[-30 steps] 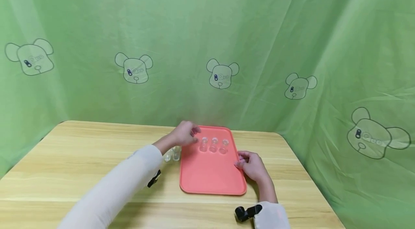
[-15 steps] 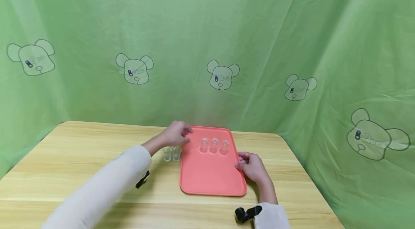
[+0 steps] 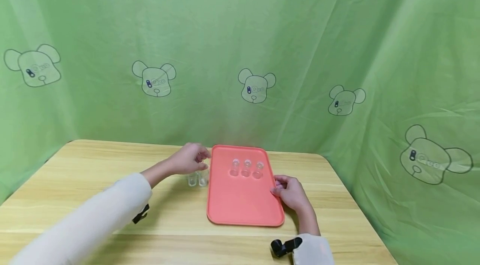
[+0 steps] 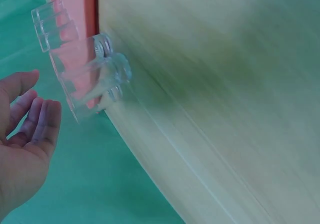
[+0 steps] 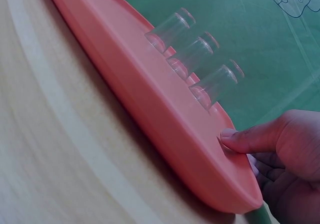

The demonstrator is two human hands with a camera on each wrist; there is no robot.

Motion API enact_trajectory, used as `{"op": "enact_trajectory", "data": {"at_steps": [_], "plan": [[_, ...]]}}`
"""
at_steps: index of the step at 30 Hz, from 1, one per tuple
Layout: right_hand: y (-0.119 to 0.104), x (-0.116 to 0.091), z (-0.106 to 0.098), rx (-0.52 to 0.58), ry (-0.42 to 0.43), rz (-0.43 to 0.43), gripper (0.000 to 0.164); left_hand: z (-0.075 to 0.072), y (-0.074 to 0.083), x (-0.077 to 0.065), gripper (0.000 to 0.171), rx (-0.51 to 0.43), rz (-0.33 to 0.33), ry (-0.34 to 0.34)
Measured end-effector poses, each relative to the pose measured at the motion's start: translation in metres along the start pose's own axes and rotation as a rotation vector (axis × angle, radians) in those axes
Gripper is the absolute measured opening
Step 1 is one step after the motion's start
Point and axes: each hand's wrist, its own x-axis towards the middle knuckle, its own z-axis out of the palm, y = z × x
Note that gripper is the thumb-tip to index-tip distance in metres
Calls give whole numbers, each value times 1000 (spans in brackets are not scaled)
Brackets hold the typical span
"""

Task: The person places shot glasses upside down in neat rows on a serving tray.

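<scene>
green cloth (image 3: pixel 206 40) hangs behind a wood-grained table (image 3: pixel 112 161) bearing the pink tray (image 3: pixel 245 202).

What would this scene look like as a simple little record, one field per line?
Surface: wooden table
Tray: coral pink, lying on the table
Cups on tray: three, clear, standing in a row
Cups on table: clear, left of the tray; number hard to tell, partly hidden
Left hand: near the cups on the table, holding nothing
Right hand: gripping the tray's right edge
Backdrop: green cloth with cartoon animal heads
</scene>
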Motion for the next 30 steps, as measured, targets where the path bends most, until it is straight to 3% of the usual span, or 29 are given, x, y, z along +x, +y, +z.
{"op": "enact_trajectory", "data": {"at_steps": [16, 30], "plan": [[-2, -1, 0, 4, -3, 6, 44, -10, -20, -38, 38, 53, 21, -36], [-6, -2, 0, 7, -5, 14, 44, -4, -29, -45, 48, -42, -25, -94]]}}
